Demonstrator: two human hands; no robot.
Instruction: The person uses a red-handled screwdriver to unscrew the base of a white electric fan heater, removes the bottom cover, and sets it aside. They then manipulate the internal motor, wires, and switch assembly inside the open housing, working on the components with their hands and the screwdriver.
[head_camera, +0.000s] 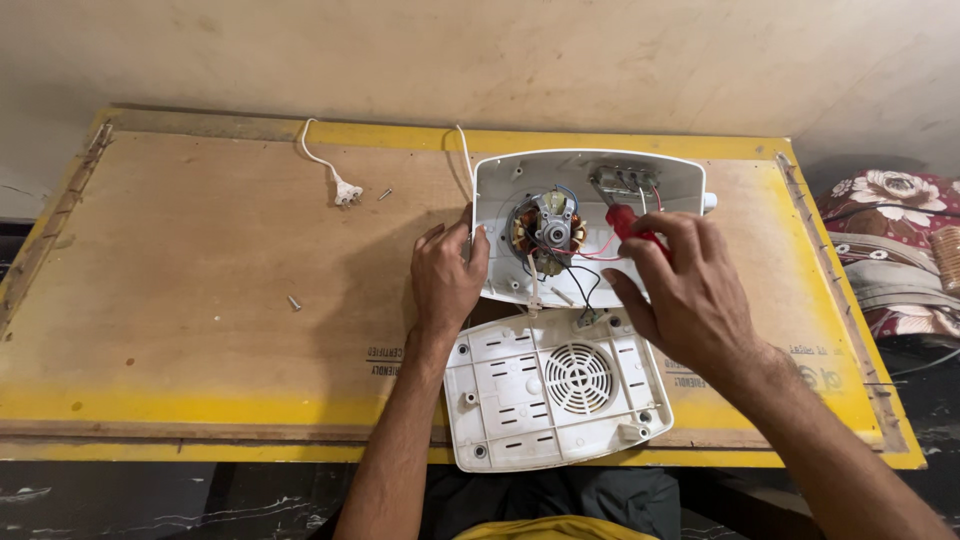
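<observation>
While the left hand (445, 280) braces the left rim of the open white plastic housing (690, 185), fingers together against its edge, the right hand (690, 290) has its fingers clamped on a red-handled screwdriver (625, 222) over the copper-wound motor (548, 232). The housing lies mid-table, right of centre. Its vented, ribbed base cover (550, 390) lies nearer. On the rough plywood table (200, 300), a white plug (346, 191) and loose screws (294, 302) lie to the left.

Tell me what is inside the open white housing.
Inside the open white housing: a motor with copper windings, red and black wires, a switch block. The right hand covers its lower right part.
</observation>
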